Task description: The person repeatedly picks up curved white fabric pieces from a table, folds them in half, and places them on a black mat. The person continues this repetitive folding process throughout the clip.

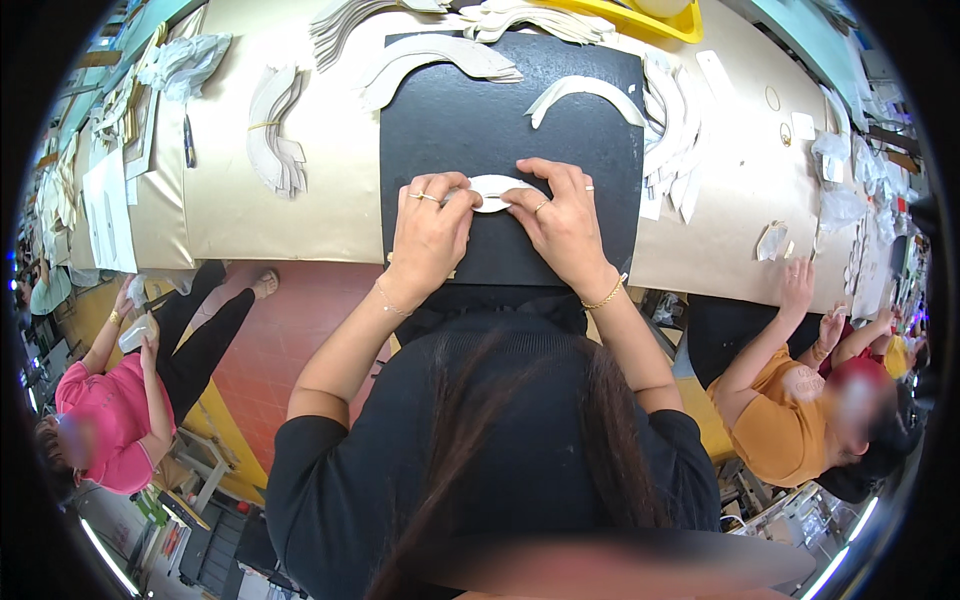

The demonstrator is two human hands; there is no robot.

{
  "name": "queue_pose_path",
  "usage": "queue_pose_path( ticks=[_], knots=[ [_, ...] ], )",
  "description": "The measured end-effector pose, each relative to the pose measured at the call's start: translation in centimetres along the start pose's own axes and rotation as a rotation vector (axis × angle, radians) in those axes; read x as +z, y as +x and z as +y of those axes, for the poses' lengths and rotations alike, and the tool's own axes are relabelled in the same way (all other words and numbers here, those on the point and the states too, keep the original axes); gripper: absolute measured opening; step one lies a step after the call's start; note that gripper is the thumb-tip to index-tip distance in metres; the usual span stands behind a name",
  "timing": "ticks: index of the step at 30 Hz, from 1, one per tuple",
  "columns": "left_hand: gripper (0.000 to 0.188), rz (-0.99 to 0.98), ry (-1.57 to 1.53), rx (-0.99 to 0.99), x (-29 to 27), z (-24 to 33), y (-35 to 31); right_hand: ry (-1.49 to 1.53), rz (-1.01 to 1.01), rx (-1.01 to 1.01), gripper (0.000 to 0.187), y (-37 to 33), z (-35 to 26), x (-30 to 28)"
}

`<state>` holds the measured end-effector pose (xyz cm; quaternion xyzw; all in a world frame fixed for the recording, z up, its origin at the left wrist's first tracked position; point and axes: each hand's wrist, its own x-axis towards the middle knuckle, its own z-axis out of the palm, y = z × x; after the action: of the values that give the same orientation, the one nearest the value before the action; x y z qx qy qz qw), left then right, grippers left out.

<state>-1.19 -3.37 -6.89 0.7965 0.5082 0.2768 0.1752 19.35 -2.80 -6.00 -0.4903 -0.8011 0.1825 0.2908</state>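
Over the black mat point(440, 130), a small white piece point(490, 183), bent into a curve with a dark slit along its middle, is held between my two hands. My left hand point(436, 225) pinches its left end between thumb and fingers. At the other end, my right hand point(562, 220) grips it with the thumb and bent fingers. Part of the piece is hidden by my fingertips. Farther up the mat lie a fanned stack of white curved strips point(440, 55) and, to the right, a white arched strip point(590, 90).
A banded bundle of curved strips point(268, 130) lies left of the mat; more strips point(672, 130) overlap its right edge. A yellow tray point(685, 25) stands at the back. Crumpled plastic point(190, 65) lies far left. People sit on both sides, one with a hand point(797, 288) at the table.
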Motion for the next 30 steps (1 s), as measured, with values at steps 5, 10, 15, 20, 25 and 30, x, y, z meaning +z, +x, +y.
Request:
queue_pose_path(
  ticks=[5,10,15,20,25,30],
  knots=[
    [0.029,-0.030,-0.028,-0.021,-0.8,0.2,0.4,0.763,0.069,0.295,0.011,-1.5,-0.8,-2.5],
    [0.031,-0.065,-0.277,-0.191,-1.8,-1.1,1.9,0.632,-0.007,0.595,0.029,-0.8,-0.4,-3.6],
    [0.027,0.165,-0.024,-0.136,-3.5,-7.0,7.2,0.016,-0.137,0.587,0.036,0.1,-1.2,-1.8],
    [0.037,0.118,0.131,-0.200,-4.0,-11.7,12.7,-0.090,-0.136,0.566,0.029,-0.3,-1.4,-1.7],
    [0.024,0.038,0.174,-0.297,-4.3,-10.3,14.0,0.016,-0.096,0.580,0.031,-0.6,-1.4,-1.4],
    [0.015,0.112,-0.072,-0.277,-6.9,-4.7,12.2,0.033,-0.163,0.564,0.027,-0.6,-1.2,-1.3]
  ],
)
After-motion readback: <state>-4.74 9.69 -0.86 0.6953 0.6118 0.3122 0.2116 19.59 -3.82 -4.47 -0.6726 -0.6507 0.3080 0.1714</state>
